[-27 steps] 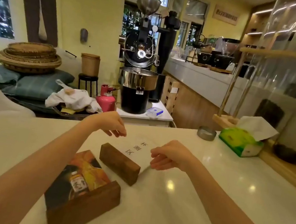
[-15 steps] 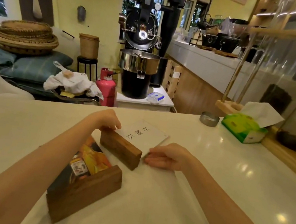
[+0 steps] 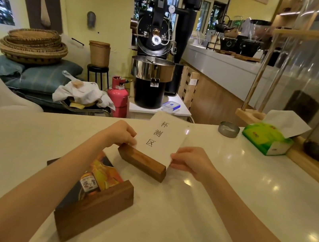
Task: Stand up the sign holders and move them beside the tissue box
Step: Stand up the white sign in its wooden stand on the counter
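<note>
A sign holder with a dark wooden base (image 3: 142, 161) and a white card with black characters (image 3: 161, 137) is tilted up from the white counter (image 3: 221, 225). My left hand (image 3: 120, 133) grips the card's left edge by the base. My right hand (image 3: 192, 160) pinches its right edge. A second sign holder (image 3: 95, 207), wooden base with an orange bottle picture, lies flat nearer to me under my left forearm. The green tissue box (image 3: 266, 139) sits at the far right of the counter.
A small metal dish (image 3: 228, 129) stands left of the tissue box. A wooden ledge with a clear screen (image 3: 314, 168) runs along the counter's right side. Beyond the counter are a coffee roaster (image 3: 154, 57) and a pink gas cylinder (image 3: 117, 97).
Both hands closed on the white-card sign holder and tipped it up from lying flat; the card now leans upward toward the far edge.
</note>
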Motion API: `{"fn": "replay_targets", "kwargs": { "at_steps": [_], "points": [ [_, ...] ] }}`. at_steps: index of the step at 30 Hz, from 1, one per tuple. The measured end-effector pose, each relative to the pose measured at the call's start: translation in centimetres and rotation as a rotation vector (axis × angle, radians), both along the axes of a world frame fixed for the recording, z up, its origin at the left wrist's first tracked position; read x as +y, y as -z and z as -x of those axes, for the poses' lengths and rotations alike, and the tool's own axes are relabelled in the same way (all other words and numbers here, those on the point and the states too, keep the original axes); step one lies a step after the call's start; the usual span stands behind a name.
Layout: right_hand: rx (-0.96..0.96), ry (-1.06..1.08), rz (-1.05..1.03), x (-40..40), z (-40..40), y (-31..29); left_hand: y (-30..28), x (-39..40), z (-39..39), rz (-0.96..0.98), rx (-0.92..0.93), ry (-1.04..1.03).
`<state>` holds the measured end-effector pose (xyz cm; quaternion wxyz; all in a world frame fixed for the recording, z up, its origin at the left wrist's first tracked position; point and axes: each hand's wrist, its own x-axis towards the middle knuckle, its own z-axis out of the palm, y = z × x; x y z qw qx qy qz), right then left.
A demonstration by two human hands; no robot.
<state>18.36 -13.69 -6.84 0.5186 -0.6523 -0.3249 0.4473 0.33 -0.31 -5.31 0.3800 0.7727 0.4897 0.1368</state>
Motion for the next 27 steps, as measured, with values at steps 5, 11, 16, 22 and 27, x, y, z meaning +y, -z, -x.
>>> {"fn": "replay_targets", "kwargs": {
  "at_steps": [5,11,16,22,27],
  "points": [
    [-0.187,0.036,-0.135,-0.9,-1.1,-1.1,-0.5,-1.3,-0.5,-0.006,-0.154,0.042],
    [-0.394,-0.001,-0.249,-1.9,-1.1,-0.7,-0.4,-2.1,0.1,-0.039,-0.189,0.017],
    [-0.455,-0.004,-0.319,-3.0,-0.3,0.1,-0.5,-2.8,1.0,-0.066,-0.162,0.016],
    [-0.549,-0.026,-0.32,-3.6,0.0,0.3,-0.5,-3.7,1.3,-0.13,-0.096,0.015],
    [-0.533,-0.013,-0.342,-3.9,0.2,0.5,-0.4,-4.3,1.3,-0.159,-0.095,-0.013]
  ]
}}
